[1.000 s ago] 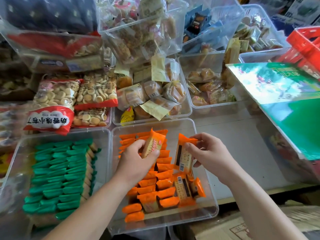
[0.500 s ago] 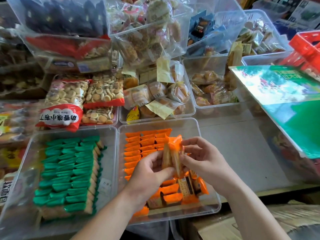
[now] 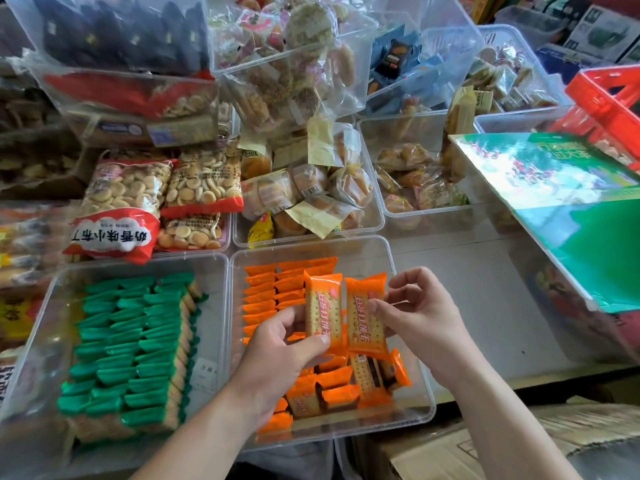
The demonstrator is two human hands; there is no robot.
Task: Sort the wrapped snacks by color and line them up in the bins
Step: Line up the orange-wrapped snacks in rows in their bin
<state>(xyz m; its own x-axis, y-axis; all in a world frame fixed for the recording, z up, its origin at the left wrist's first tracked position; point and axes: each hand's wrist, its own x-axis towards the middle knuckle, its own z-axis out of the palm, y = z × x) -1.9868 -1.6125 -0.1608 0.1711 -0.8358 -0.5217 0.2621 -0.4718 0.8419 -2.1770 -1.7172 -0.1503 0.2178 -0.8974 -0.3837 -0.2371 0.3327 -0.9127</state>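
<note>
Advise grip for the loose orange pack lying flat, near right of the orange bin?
Probably its near crimped end, from above on the person's side. The loose pack lies roughly flat, pointing away; lined-up packs crowd its left edge and a tilted pack its right, while the near end faces bare bin floor.

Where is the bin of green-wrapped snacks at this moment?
Head view, lower left: the green-snack bin sits directly left of the orange-snack bin, just nearer the person than the red biscuit bags.
</note>
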